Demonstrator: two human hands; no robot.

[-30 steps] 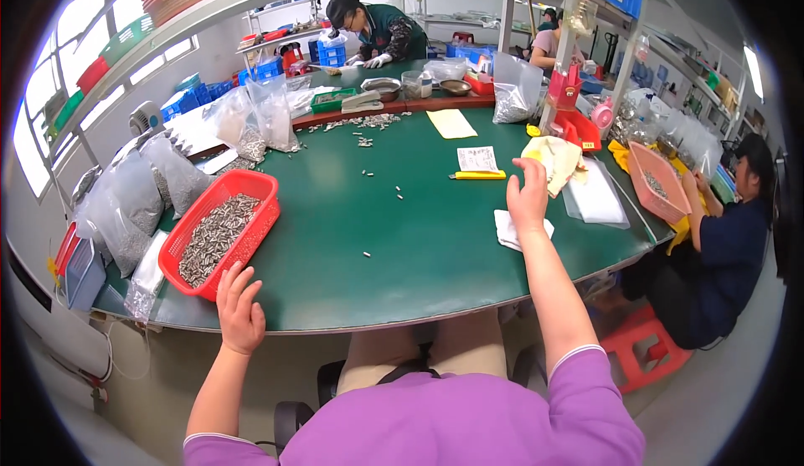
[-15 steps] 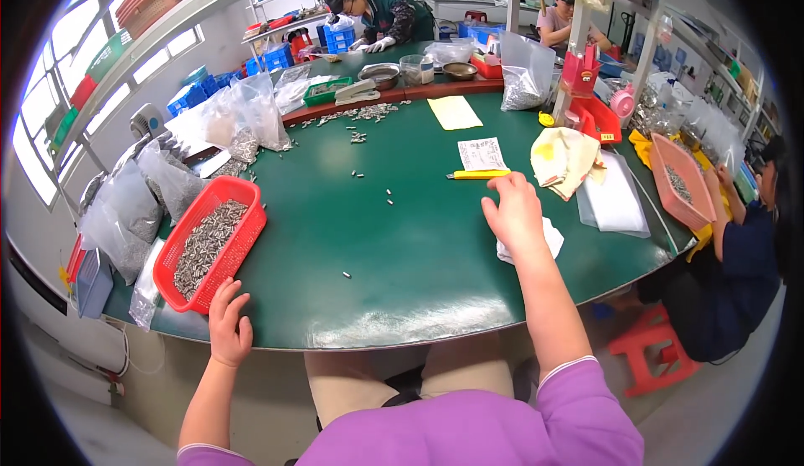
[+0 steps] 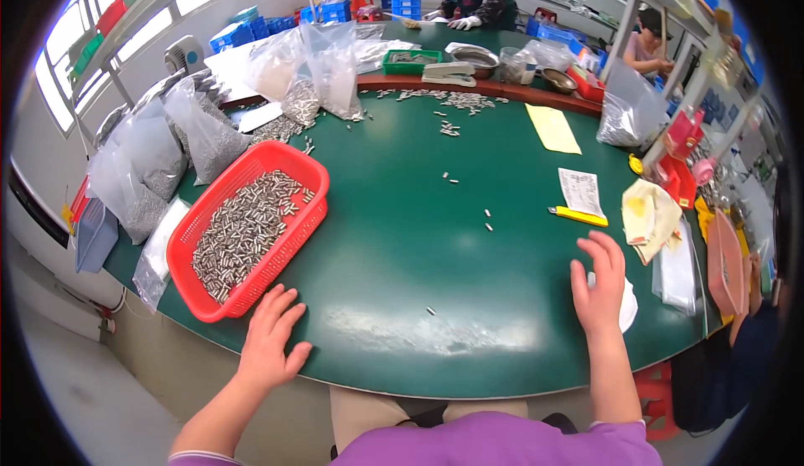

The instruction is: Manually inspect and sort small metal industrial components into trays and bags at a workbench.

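Note:
A red plastic basket [image 3: 289,252] stands at the left of the table, holding a heap of small silvery metal pins [image 3: 239,236]. My left hand [image 3: 272,336] lies open at its near corner, fingertips by the basket wall and fingers spread. Over on the right, my right hand [image 3: 600,286] is open with nothing in it, above a white cloth or paper [image 3: 628,305] that it partly hides. Just beyond its fingertips lies a yellow utility knife [image 3: 579,216], along the lower edge of a handwritten paper slip [image 3: 580,190].
Loose pins are scattered on the green table [image 3: 377,240], more at its far edge. Clear bags of metal parts [image 3: 209,135] crowd the left. A yellow sheet [image 3: 553,128] and a stained cloth [image 3: 649,219] lie to the right. Co-workers sit or stand beyond.
The view has swung left, so the basket looks larger and nearer the middle. My right hand has drawn back a little from the utility knife. My left hand stays beside the basket.

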